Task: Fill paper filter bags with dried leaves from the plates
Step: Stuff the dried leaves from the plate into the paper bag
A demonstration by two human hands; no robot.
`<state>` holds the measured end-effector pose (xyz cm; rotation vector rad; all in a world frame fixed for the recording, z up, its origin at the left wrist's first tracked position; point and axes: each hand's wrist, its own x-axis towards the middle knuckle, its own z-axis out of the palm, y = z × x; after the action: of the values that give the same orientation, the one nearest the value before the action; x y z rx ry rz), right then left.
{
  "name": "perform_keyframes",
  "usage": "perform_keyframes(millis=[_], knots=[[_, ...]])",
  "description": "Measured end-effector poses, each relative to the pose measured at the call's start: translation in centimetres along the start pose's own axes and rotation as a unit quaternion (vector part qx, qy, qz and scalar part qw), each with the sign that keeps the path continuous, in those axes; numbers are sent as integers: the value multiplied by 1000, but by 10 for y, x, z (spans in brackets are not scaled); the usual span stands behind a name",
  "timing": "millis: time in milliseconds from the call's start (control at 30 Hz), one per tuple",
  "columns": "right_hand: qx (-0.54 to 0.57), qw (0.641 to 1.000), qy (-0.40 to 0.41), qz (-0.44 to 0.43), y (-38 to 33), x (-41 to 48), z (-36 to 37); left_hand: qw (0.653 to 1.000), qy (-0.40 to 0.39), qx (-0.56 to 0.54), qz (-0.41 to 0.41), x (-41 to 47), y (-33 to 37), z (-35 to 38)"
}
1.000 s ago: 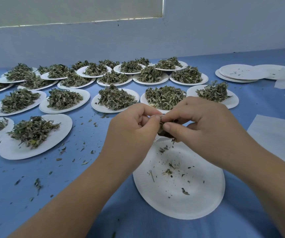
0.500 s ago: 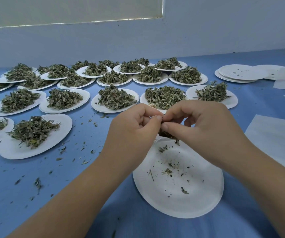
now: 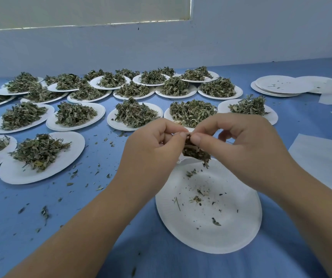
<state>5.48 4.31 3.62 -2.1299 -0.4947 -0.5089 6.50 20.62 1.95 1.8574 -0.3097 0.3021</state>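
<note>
Both hands meet above a nearly bare white paper plate (image 3: 217,227) that holds only crumbs. My left hand (image 3: 151,149) and my right hand (image 3: 239,145) pinch the top of a small paper filter bag (image 3: 195,152) stuffed with dried green leaves. A few leaves poke out of its lower end. Only a sliver of white paper shows under the left thumb; the fingers hide the rest of the bag. Several white plates heaped with dried leaves (image 3: 135,114) fill the blue table beyond the hands.
A stack of used plates (image 3: 281,87) sits at the back right, with flat white filter papers (image 3: 325,161) along the right edge. Leaf crumbs (image 3: 75,173) litter the blue cloth to the left. A pale wall (image 3: 161,47) closes the far side.
The right hand's fingers have lifted and spread a little, so more of the leaf-filled bag shows below the pinching fingertips. Both hands stay over the same plate.
</note>
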Motion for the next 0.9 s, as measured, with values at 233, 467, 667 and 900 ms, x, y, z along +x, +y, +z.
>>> perform_keyframes(millis=[233, 467, 667, 900], knots=[[74, 995, -26, 60, 3, 2, 1, 993, 50, -92, -58, 5, -1, -9], [-38, 998, -34, 31, 6, -2, 9, 985, 49, -148, -78, 6, 1, -10], [10, 1000, -12, 13, 5, -2, 5, 988, 47, -132, -70, 5, 0, -10], [1, 1000, 1, -3, 5, -1, 5, 994, 34, -89, -48, 5, -2, -8]])
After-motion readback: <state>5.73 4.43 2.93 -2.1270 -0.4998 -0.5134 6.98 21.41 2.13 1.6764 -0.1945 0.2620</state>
